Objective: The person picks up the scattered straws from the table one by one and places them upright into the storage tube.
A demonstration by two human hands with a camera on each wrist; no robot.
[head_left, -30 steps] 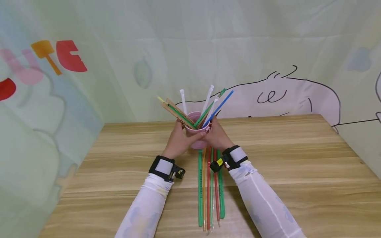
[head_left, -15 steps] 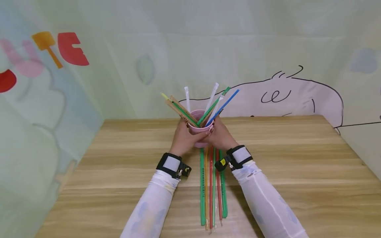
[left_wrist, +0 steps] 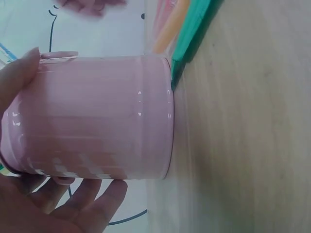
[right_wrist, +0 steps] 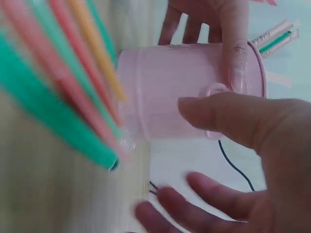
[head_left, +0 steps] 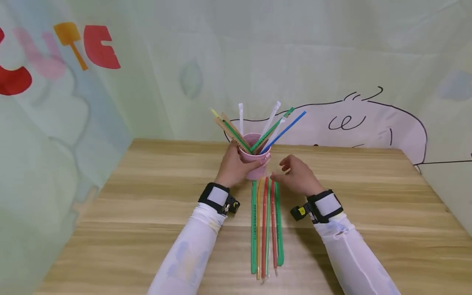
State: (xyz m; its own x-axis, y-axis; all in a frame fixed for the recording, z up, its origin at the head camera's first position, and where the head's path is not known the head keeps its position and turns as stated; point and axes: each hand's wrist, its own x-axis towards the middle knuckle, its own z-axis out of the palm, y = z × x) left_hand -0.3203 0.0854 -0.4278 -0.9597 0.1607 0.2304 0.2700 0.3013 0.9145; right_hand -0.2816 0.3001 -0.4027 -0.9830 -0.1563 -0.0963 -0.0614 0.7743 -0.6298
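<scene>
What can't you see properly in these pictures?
- Bottoms of the straws in the pink cup: hidden by its wall in every view.
- Left hand fingers, head view: behind the cup.
- Straws on the table, right wrist view: motion-blurred, so any print is unreadable.
- Right hand, right wrist view: partly cut off by the frame edge.

A light wooden table with a streaked plank-like grain (head_left: 368, 213) fills the lower part of the head view. Behind and to both sides of it hangs a pale green printed fabric backdrop (head_left: 228, 49), softly creased. On its left side are big cartoon letters in red, orange and pink (head_left: 70, 45); on the right, a black line drawing of a rounded white cartoon figure (head_left: 368, 123). The light is even and soft
</scene>
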